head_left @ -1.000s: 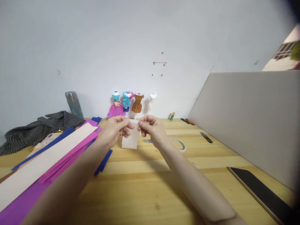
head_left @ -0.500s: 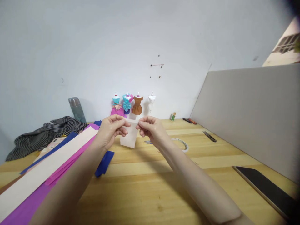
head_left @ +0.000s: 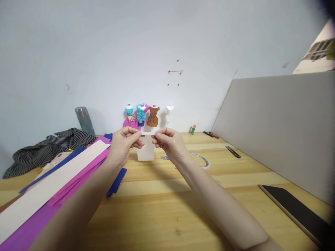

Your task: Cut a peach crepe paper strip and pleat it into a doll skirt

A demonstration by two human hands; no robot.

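A small pale pink piece of paper (head_left: 146, 151) hangs above the table, its top edge stretched between both hands. My left hand (head_left: 125, 144) pinches the upper left corner with thumb and forefinger. At the upper right corner, my right hand (head_left: 169, 142) grips it in the same way. Small snips (head_left: 164, 158) lie partly hidden behind the right hand. Close to the right forearm is a white ring of tape (head_left: 206, 162). Under and beside the left forearm are long pale pink (head_left: 60, 181), magenta and purple paper strips, with a blue piece (head_left: 117, 183) near them.
Several miniature dress forms stand against the wall, among them a brown-dressed one (head_left: 153, 116) and a white one (head_left: 169, 113). A bottle (head_left: 85, 120) and striped cloth (head_left: 52, 148) are at the left. Black scissors (head_left: 232, 152), a green-labelled spool (head_left: 193, 129) and a phone-like dark slab (head_left: 295, 212) lie right.
The pale paper's lower end has swung slightly right and now hangs straighter. Its top edge is stretched a bit wider between the hands. The view has shifted slightly.
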